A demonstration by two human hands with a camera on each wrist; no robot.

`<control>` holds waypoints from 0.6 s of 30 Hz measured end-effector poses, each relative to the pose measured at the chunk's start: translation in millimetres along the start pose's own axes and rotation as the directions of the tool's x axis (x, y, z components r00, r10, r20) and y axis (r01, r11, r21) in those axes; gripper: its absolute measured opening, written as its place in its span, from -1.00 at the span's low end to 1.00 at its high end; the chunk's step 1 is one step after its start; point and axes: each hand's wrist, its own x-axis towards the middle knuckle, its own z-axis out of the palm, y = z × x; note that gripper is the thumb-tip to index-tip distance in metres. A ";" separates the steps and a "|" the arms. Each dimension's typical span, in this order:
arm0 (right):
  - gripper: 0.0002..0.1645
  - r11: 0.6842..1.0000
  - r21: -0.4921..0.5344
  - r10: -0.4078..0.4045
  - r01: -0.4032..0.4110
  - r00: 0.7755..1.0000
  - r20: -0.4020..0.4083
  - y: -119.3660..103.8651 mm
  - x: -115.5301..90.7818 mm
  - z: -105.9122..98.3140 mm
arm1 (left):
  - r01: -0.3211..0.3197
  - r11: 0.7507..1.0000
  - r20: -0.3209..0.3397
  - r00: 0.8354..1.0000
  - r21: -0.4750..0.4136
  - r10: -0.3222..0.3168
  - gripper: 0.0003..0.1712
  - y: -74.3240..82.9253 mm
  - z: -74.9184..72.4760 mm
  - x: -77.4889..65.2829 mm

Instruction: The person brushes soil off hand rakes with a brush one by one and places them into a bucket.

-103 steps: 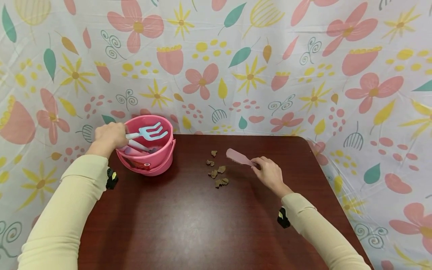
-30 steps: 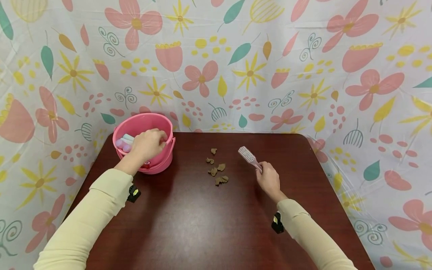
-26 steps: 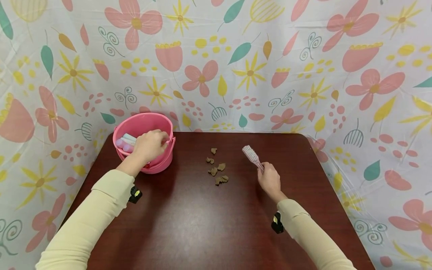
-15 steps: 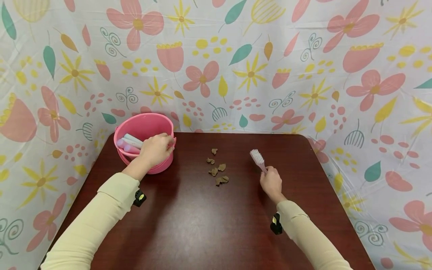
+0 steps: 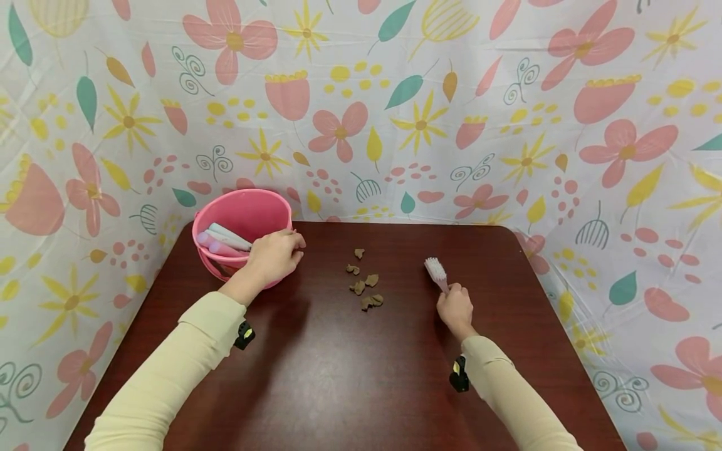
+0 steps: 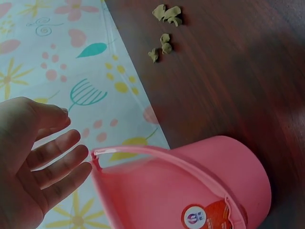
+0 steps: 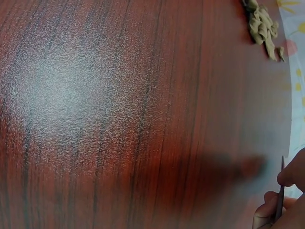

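My left hand (image 5: 276,255) is just outside the right rim of a pink bucket (image 5: 248,210), palm down and holding nothing. In the left wrist view its fingers (image 6: 62,167) are loosely bent beside the bucket's handle hinge. Inside the bucket lie a light blue handle (image 5: 230,237) and a pink-purple handle (image 5: 222,249); their far ends are hidden. My right hand (image 5: 455,308) grips a pink-handled brush (image 5: 435,270) with its white bristles facing up. Between the hands, several brown crumpled clumps (image 5: 370,302) lie on the table.
The dark wooden table (image 5: 338,376) has rounded far corners. A floral curtain (image 5: 417,175) hangs close behind its far edge and along both sides. The bucket stands at the far left, near the curtain.
Earlier my left hand held a light blue toy fork over the bucket; it has let go and moved right, past the rim. The brush has swung rightward and turned bristles up.
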 end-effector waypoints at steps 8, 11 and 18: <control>-0.64 0.999 -0.013 0.050 -0.050 0.999 0.002 -0.1 -4.3 3.3 | -0.030 0.999 -0.009 1.000 0.024 0.030 -0.83 4.7 12.7 2.6; -0.62 0.997 -0.046 0.062 -0.060 0.998 0.023 -0.6 -6.5 2.3 | -0.035 0.999 -0.008 0.999 0.025 0.035 -0.82 6.1 16.5 4.3; -0.55 0.988 -0.139 0.083 -0.072 0.994 0.077 -1.1 -7.1 -0.5 | -0.050 0.999 -0.013 0.999 0.014 0.050 -0.81 9.5 23.9 8.6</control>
